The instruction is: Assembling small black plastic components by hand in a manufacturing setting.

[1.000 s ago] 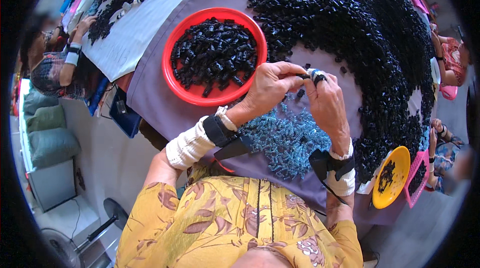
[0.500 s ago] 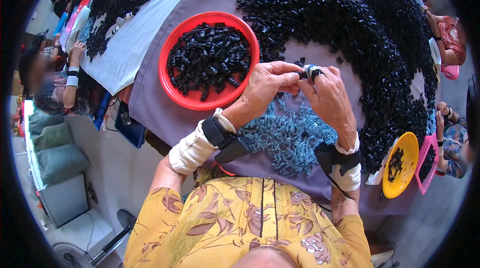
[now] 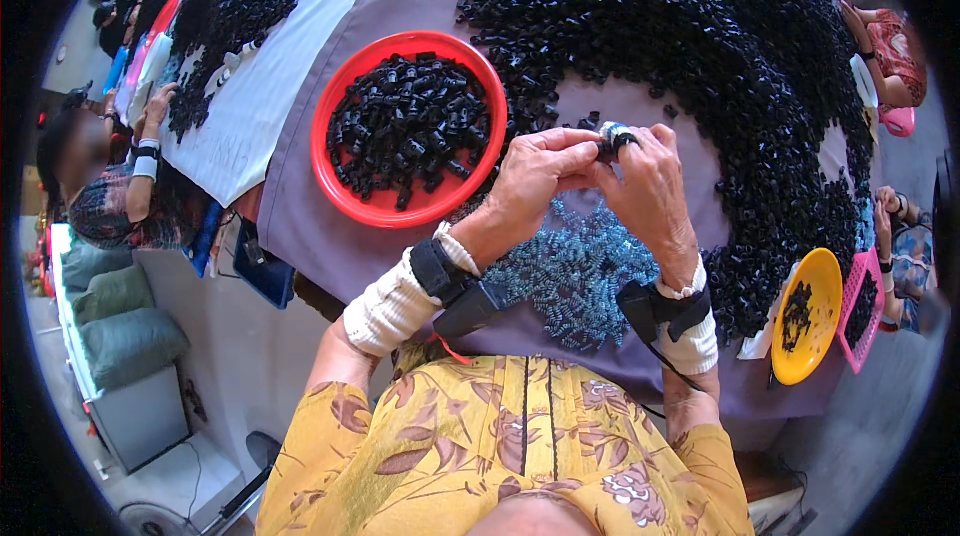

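Note:
My left hand and my right hand meet over the table, fingertips pinched together. Between them is a small black plastic part, mostly hidden by the fingers. White and dark wrapping circles a fingertip of my right hand. Just below both hands lies a loose pile of small bluish coil springs. To the left of my left hand, a round red tray holds many black plastic pieces. Beyond the hands, a great heap of similar black parts curves round to the right.
A yellow plate and a pink basket with black pieces stand at the right edge. People work at the left and right. A white-covered table adjoins at the left. Blue bins sit below the table edge.
The view has shifted slightly. Both hands stay pinched together at nearly the same place, with the fingers of my right hand a little differently bent around the black part.

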`<action>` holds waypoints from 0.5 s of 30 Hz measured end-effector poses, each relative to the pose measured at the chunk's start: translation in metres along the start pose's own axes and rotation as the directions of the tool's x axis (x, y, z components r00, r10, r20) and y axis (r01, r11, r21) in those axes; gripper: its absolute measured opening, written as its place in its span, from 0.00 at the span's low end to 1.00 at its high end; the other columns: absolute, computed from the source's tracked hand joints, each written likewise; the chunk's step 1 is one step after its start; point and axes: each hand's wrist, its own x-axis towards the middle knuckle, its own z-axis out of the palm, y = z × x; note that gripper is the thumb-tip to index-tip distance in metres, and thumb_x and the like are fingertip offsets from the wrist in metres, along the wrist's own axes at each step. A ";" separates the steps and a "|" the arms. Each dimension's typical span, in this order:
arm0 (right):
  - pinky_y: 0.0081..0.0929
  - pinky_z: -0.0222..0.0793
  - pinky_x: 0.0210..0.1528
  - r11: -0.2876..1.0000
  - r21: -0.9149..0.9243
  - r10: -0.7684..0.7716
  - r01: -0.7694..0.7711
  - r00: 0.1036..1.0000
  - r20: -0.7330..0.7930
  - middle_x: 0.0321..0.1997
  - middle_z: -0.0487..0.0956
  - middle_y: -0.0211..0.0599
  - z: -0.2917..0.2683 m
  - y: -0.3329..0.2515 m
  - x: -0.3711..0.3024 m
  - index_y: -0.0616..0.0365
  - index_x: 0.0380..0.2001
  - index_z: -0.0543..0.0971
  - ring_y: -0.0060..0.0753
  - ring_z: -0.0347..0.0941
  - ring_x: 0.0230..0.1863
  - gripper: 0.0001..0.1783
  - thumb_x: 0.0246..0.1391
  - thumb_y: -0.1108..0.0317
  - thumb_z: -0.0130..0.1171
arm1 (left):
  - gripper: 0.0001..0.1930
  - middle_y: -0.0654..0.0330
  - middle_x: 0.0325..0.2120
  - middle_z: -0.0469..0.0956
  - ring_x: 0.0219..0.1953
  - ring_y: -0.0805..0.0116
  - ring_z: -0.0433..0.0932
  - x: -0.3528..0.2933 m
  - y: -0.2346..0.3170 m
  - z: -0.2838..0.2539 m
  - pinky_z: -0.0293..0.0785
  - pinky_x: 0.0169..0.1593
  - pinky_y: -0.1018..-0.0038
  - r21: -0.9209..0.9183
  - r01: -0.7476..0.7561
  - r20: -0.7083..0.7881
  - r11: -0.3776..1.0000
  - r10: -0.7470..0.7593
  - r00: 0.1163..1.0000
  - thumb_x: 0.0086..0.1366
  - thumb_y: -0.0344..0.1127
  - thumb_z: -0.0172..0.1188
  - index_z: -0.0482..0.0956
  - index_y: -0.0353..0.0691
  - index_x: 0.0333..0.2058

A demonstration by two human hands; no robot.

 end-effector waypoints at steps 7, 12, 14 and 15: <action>0.36 0.59 0.42 0.999 0.044 0.008 -0.010 1.000 0.028 0.26 0.76 0.42 0.007 0.007 -0.003 0.63 0.22 0.76 0.41 0.72 0.32 0.11 0.40 0.65 0.61 | 0.13 0.60 0.35 0.78 0.35 0.74 0.77 0.001 -0.006 -0.001 0.75 0.43 0.75 -0.005 0.018 -0.016 1.000 -0.018 1.000 0.64 0.35 0.52 0.75 0.33 0.43; 0.36 0.60 0.45 0.995 0.075 -0.079 0.071 0.991 0.110 0.26 0.76 0.43 0.005 0.015 0.000 0.64 0.22 0.75 0.42 0.71 0.32 0.12 0.40 0.65 0.60 | 0.14 0.61 0.33 0.78 0.34 0.75 0.77 0.000 -0.003 -0.006 0.75 0.43 0.75 0.092 0.024 0.064 0.996 -0.030 0.998 0.65 0.38 0.51 0.76 0.34 0.41; 0.36 0.60 0.45 0.993 0.102 -0.078 0.065 0.987 0.138 0.27 0.76 0.43 0.005 0.015 0.000 0.64 0.23 0.76 0.42 0.71 0.32 0.12 0.41 0.64 0.60 | 0.14 0.62 0.32 0.78 0.34 0.76 0.77 0.001 0.002 -0.007 0.75 0.43 0.75 0.221 0.090 0.093 0.971 -0.113 0.989 0.65 0.39 0.51 0.76 0.34 0.39; 0.36 0.60 0.46 0.990 0.130 -0.080 0.059 0.983 0.166 0.27 0.76 0.43 0.004 0.014 0.000 0.64 0.24 0.76 0.43 0.71 0.32 0.12 0.42 0.64 0.60 | 0.14 0.62 0.32 0.78 0.34 0.76 0.77 0.000 0.002 -0.007 0.75 0.43 0.75 0.222 0.091 0.092 0.971 -0.114 0.989 0.65 0.39 0.51 0.76 0.34 0.39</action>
